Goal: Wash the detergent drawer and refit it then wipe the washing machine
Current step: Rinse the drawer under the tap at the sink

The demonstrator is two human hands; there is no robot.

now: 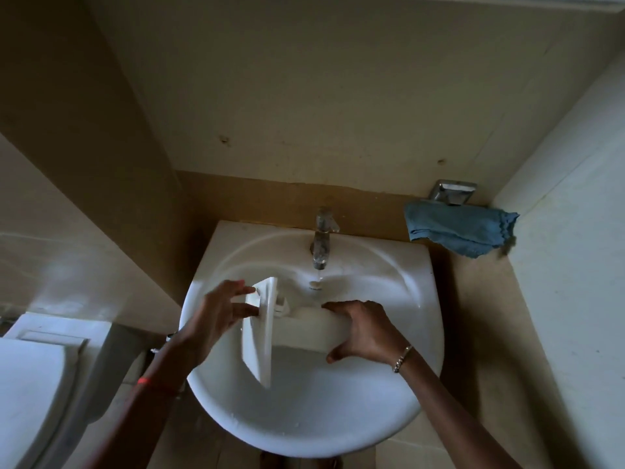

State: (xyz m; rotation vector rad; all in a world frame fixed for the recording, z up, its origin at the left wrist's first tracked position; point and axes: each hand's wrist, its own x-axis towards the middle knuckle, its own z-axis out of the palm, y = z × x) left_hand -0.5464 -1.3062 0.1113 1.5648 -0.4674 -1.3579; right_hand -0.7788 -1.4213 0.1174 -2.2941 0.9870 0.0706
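Looking down, I see a white basin (304, 434) on a beige wall (304, 113), its tap (321, 238) running, a toilet (30, 384) on the left and a blue cloth (456, 231) hung on the right. The drawer (304, 330) sits over the bowl, long axis left to right, front panel facing left. My left hand (216, 316) pinches that panel and my right hand (365, 330) grips the other end.

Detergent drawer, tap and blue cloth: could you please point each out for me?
detergent drawer (259, 335), head view, front panel.
tap (321, 247), head view, spout.
blue cloth (456, 231), head view, centre fold.
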